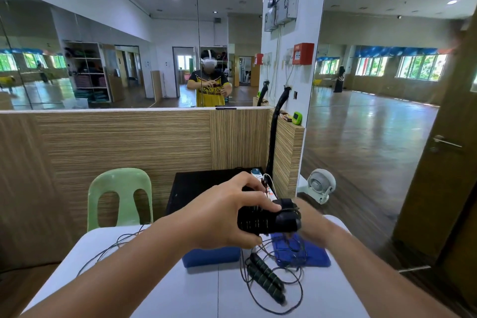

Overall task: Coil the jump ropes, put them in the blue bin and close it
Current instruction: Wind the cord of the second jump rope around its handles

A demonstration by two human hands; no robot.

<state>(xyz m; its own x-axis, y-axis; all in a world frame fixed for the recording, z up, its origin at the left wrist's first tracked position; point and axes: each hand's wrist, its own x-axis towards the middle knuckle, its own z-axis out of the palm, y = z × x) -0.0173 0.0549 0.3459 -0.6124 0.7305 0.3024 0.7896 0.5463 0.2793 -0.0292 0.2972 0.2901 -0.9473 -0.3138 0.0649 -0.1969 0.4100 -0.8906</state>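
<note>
My left hand (229,210) grips the black handles (268,219) of a jump rope, held above the white table (144,289). Behind the handles my right hand (313,224) is blurred and largely hidden; its fingers cannot be made out. The thin black cord hangs from the handles down to the table. Under my left hand stands the blue bin (210,257), and its blue lid (313,253) lies flat to the right. A second jump rope with green-striped black handles (265,279) lies on the table, its cord looped loosely around them. More cord (113,244) trails off the table's left side.
A pale green plastic chair (120,197) stands behind the table on the left. A black box (198,188) sits against the wood-panelled partition (129,142). A small white fan (320,184) is on the floor at right. Mirrors fill the wall above.
</note>
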